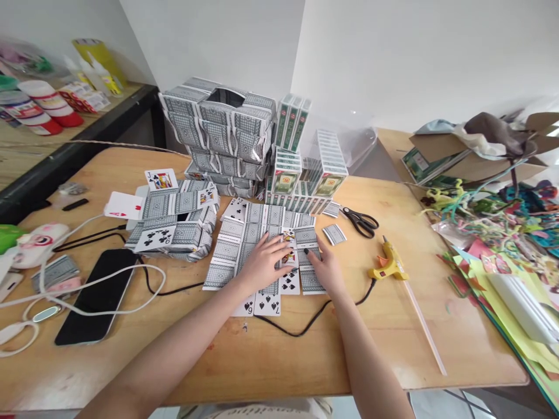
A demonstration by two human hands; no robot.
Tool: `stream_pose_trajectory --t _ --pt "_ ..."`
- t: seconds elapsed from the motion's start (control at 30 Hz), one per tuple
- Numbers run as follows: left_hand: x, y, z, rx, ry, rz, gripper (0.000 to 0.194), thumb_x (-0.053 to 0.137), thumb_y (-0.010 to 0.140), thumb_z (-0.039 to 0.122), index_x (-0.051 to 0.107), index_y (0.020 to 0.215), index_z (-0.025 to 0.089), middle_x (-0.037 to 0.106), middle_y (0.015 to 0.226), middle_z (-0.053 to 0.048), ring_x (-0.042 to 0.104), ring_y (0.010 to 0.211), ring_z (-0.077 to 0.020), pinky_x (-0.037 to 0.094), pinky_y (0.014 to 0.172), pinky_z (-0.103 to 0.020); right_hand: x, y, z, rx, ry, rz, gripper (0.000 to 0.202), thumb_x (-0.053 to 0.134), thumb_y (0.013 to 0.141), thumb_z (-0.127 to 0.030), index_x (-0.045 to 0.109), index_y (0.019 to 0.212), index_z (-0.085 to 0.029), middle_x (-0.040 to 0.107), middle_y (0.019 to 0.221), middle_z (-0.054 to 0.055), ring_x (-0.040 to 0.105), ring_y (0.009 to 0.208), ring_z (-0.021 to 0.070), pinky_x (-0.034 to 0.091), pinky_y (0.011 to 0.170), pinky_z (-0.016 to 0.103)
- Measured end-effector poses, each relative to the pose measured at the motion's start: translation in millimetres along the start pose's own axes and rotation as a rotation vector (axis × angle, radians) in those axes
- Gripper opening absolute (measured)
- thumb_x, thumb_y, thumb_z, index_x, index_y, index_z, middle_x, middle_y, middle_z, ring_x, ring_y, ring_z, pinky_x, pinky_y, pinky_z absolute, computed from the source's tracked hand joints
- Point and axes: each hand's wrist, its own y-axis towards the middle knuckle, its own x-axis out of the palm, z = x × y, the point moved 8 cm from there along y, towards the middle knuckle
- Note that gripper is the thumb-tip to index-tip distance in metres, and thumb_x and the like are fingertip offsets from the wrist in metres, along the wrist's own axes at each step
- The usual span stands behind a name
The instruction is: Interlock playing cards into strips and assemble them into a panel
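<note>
A flat sheet of joined playing cards [227,251] lies on the table, mostly with grey patterned backs up. My left hand [262,262] rests on its middle with fingers spread, partly covering the face-up cards there. At the right edge of the sheet, my right hand [326,269] touches a strip of card backs [309,278], thumb on top and apart from the index finger. Its other fingers are mostly hidden. Below the left hand stick out a face-up seven of spades [267,305] and a six of spades [248,306].
Behind the sheet stand a stacked card-covered structure [218,125] and green card boxes [286,180]. Scissors [361,222] and a yellow glue gun [388,265] lie right. Left are a smaller card-covered piece [192,233], a phone [96,297] and cables. Paper scraps [498,291] cover the right edge.
</note>
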Motion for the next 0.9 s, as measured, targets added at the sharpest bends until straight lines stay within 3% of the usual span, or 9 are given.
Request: stream_pose_trajectory --t 0.2,0.63,0.9 --pt "0.7 0.1 0.6 0.000 0.018 0.003 0.040 0.042 0.082 0.045 0.054 0.113 0.021 0.051 0.125 -0.003 0.034 0.124 -0.0193 0.019 0.107 -0.045 -1.9 -1.8 -7.5 -0.064 -0.101 0.049 0.052 0.050 0.077 -0.031 0.042 0.127 -0.020 0.051 0.125 0.005 0.047 0.114 0.0217 0.035 0.098 0.038" --pt "2.6 -0.5 2.4 0.026 0.049 0.013 0.036 0.044 0.082 0.041 0.057 0.110 0.021 0.055 0.120 -0.003 0.035 0.123 -0.0210 0.017 0.108 -0.047 3.0 -2.6 -13.9 -0.096 -0.074 -0.008 0.047 0.049 0.078 -0.031 0.045 0.124 -0.020 0.054 0.121 0.005 0.050 0.110 0.0212 0.037 0.095 0.036" --pt "5.3 -3.2 4.2 0.085 0.077 0.076 0.034 0.044 0.083 0.039 0.057 0.108 0.019 0.057 0.118 -0.004 0.037 0.122 -0.0230 0.018 0.106 -0.050 2.3 -4.7 -14.1 -0.101 -0.122 -0.004 0.046 0.049 0.079 -0.033 0.046 0.123 -0.019 0.055 0.121 0.006 0.049 0.112 0.0228 0.035 0.097 0.039"
